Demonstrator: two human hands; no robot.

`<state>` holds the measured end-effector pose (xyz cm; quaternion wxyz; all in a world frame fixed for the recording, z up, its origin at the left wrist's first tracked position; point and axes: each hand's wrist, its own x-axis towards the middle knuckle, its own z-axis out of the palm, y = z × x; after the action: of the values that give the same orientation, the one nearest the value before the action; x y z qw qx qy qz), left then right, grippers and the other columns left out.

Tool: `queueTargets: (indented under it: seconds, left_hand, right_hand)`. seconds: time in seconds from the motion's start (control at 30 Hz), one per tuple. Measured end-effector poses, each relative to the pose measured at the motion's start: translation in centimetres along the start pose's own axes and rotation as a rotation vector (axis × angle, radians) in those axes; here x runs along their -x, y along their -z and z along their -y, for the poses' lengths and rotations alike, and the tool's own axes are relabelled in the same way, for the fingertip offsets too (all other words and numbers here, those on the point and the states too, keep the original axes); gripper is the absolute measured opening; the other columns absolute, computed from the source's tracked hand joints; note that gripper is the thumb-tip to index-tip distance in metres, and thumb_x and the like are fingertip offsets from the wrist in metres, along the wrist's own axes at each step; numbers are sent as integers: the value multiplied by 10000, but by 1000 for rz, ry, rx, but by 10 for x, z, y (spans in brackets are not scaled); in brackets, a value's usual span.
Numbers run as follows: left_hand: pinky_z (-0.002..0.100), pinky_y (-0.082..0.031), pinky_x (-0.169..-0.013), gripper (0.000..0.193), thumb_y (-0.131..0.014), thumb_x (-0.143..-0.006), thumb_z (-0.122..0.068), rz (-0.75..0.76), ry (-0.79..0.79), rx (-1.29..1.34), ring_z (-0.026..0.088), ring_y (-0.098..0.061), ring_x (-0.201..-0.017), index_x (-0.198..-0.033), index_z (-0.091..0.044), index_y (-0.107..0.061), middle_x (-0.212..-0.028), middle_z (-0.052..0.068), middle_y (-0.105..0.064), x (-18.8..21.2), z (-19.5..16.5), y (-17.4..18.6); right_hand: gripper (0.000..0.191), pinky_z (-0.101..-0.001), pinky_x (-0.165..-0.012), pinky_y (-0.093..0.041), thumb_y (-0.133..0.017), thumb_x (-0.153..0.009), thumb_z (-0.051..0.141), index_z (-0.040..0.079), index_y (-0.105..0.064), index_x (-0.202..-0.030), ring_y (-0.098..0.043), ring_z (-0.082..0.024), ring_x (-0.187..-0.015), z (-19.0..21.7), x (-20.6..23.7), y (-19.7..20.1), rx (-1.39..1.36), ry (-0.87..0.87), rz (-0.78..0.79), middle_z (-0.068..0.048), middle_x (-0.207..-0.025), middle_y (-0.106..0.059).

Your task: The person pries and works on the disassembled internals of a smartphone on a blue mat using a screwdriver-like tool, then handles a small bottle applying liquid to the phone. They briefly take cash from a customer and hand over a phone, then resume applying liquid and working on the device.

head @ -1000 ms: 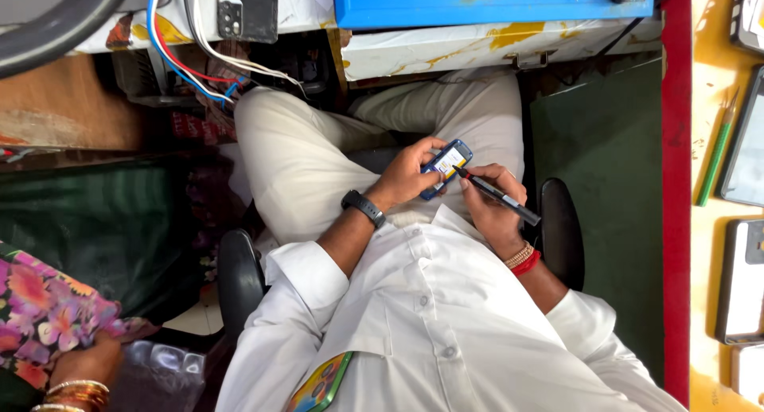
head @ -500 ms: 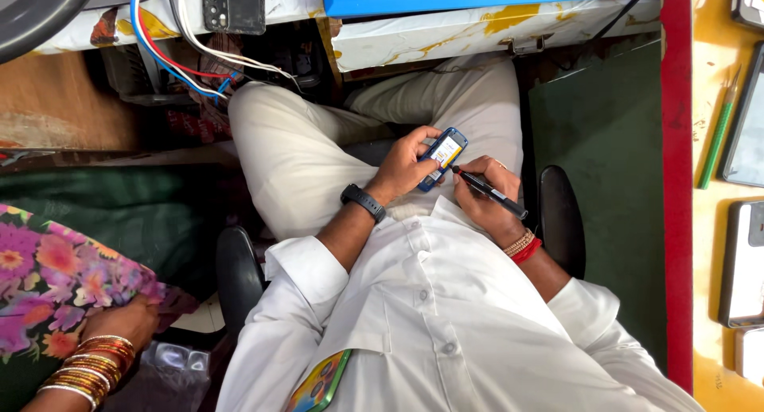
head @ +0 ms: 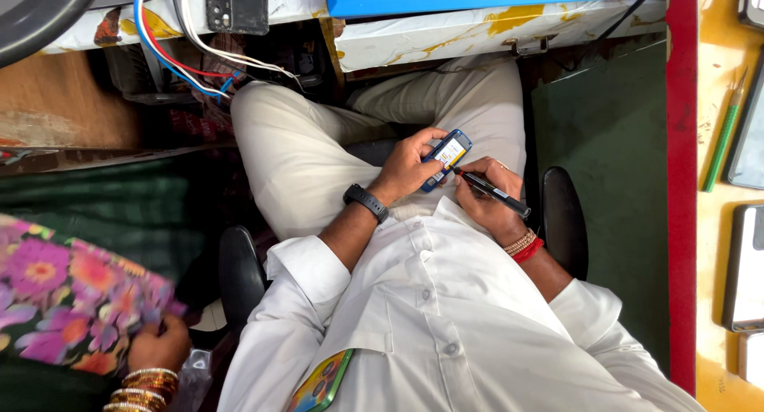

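We wear a white shirt (head: 430, 316) with a buttoned placket; its sleeves are rolled into cuffs well behind both hands. Ahead of the hands, our trousers (head: 318, 149) are pale beige. Just behind the left hand (head: 407, 167) sits a black watch (head: 366, 202). Just behind the right hand (head: 487, 206) lie a beaded band (head: 521, 242) and a red thread (head: 528, 250), and 1 finger carries a thin ring (head: 501, 166).

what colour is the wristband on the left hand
Black, a watch band on the left hand; head view.
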<state>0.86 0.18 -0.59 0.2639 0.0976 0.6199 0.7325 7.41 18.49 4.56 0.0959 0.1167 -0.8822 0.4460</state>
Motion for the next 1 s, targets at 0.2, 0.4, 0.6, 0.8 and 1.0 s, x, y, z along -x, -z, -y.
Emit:
queueTargets:
  seconds: [0.2, 0.4, 0.6, 0.8, 1.0]
  left_hand:
    - [280, -597, -651, 445, -634, -873, -41, -6, -16, -17, 124, -760, -714, -1314, -10, -585, -832, 98, -782, 0, 1, 0]
    - [278, -597, -648, 446, -633, -872, -43, -6, -17, -16, 119, -758, -714, -1314, -11, -581, -834, 96, -782, 0, 3, 0]
    - [277, -592, -641, 440, -634, -878, -40, 8, -20, -11, 113, -752, -717, -1315, -12, -586, -833, 98, -777, 1, 6, 1]
    - [279, -594, -642, 449, -624, -876, -39, 4, 4, -29, 118, -754, -712, -1322, -15, -582, -823, 100, -778, 3, 8, -1]
    - [283, -599, -648, 458, -626, -867, -36, -3, 2, -37, 127, -757, -712, -1322, -11, -583, -820, 109, -779, 4, 10, -2]
  right_hand:
    - [198, -286, -633, -543, -788, -854, -12, 7, -638, -983, -689, -159, -697, -1, 1, -2, -3, 19, -3, -92, -819, -699]
    - [202, -297, -645, -543, -794, -847, -9, 10, -641, -978, -688, -174, -699, -3, 1, -4, 23, 37, -13, -96, -819, -698]
    - [210, -299, -648, -546, -799, -839, -12, 15, -647, -982, -690, -180, -707, -4, 3, -6, 21, 41, -14, -102, -831, -702]
    - [215, -307, -647, -544, -802, -836, -12, 13, -648, -983, -689, -191, -705, -4, 5, -5, 32, 54, -1, -106, -838, -708]
    - [214, -312, -651, -545, -802, -838, -10, 12, -649, -986, -687, -199, -709, -5, 7, -3, 21, 55, 3, -112, -847, -710]
